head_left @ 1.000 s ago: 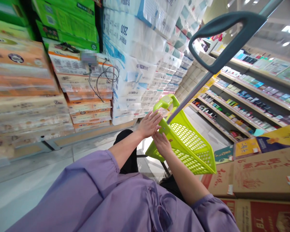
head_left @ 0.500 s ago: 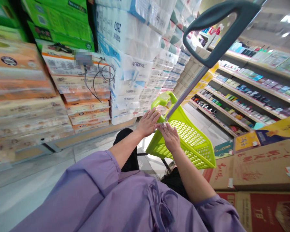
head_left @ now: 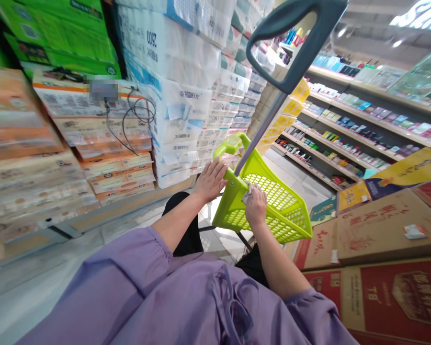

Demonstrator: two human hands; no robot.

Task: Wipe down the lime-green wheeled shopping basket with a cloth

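Observation:
A lime-green plastic shopping basket (head_left: 273,206) on a trolley frame stands in front of me in a shop aisle. Its dark grey pull handle (head_left: 294,28) rises on a metal pole toward the top of the view. My left hand (head_left: 210,179) lies with fingers spread against the basket's near rim, by its green carry handle (head_left: 230,143). My right hand (head_left: 255,207) is closed at the basket's edge, pinching a small pale item that I cannot make out. My purple sleeves fill the bottom of the view.
Stacked packs of tissue and toilet paper (head_left: 172,91) line the left side on a low platform. Brown and red cardboard cartons (head_left: 377,235) stand at the right. Shelves of small boxed goods (head_left: 359,129) run along the aisle behind them.
My right hand has gone from flat beside the left hand to closed on a small item over the basket's edge. The view has shifted a little rightward.

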